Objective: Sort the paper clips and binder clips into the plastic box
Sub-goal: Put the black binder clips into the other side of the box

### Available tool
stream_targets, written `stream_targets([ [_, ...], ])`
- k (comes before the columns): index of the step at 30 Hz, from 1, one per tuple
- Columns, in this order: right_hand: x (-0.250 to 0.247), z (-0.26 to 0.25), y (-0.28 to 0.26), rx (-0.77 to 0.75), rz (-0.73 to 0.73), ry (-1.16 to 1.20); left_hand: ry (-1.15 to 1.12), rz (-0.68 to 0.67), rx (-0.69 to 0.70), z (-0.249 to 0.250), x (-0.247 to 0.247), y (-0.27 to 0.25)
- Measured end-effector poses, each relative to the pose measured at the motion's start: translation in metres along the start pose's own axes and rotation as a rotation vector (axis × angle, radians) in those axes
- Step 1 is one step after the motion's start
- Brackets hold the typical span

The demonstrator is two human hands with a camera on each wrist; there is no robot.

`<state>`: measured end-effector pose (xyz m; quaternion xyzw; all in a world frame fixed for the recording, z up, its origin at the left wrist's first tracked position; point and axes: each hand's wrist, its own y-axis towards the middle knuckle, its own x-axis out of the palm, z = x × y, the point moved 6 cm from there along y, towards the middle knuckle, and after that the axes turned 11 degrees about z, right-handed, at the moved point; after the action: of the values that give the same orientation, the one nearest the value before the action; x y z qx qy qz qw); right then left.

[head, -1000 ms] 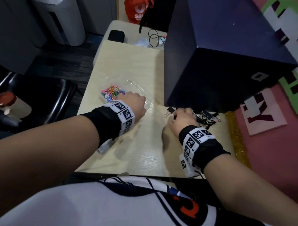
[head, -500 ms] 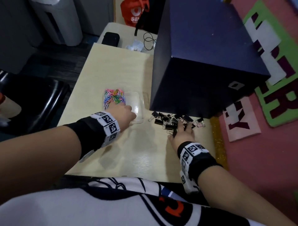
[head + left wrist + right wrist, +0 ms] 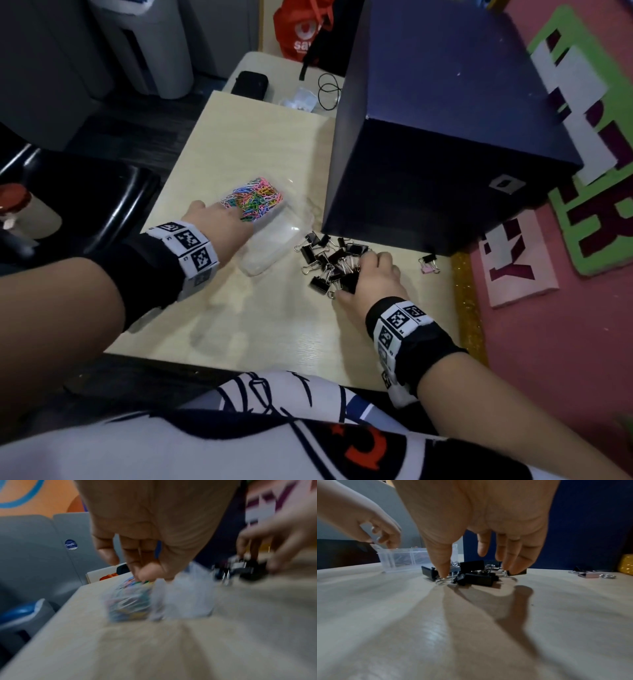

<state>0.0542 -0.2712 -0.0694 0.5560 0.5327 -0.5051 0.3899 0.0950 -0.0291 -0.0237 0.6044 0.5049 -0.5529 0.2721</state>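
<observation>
With the right hand [image 3: 371, 284] spread, fingers curling round the binder clips [image 3: 329, 262] near the worktop's right edge, and the left hand [image 3: 219, 222] pinching paper clips [image 3: 255, 200] over the box [image 3: 270, 246], springy clips risked scattering.

The left hand [image 3: 219, 222] touches the plastic box [image 3: 270, 246] of colored paper clips [image 3: 255, 202]; beside the box, the right hand [image 3: 371, 284] covers black binder clips [image 3: 325, 260]

Classroom-like room — felt letter mats [image 3: 517, 257], light desk [image 3: 274, 329], grey partition [image 3: 42, 545].
</observation>
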Motion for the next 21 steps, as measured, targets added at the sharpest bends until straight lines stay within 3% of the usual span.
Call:
stream_targets([
  [2,-0.001,0.005,0.002,0.053,-0.046,0.022,-0.072,0.054,-0.043,0.016,-0.01,0.004],
  [5,0.006,0.002,-0.002,0.019,-0.166,0.032,-0.205,0.134,0.063,0.065,-0.017,0.011],
  [9,0.011,-0.007,-0.009,-0.077,-0.152,-0.023,-0.286,0.066,0.163,0.114,-0.002,0.014],
  [15,0.01,-0.002,-0.01,-0.069,-0.116,0.069,-0.288,0.032,0.142,0.121,0.015,0.011],
  [21,0.006,0.005,-0.001,0.0,-0.089,0.158,-0.275,0.089,0.169,0.117,0.01,0.009],
])
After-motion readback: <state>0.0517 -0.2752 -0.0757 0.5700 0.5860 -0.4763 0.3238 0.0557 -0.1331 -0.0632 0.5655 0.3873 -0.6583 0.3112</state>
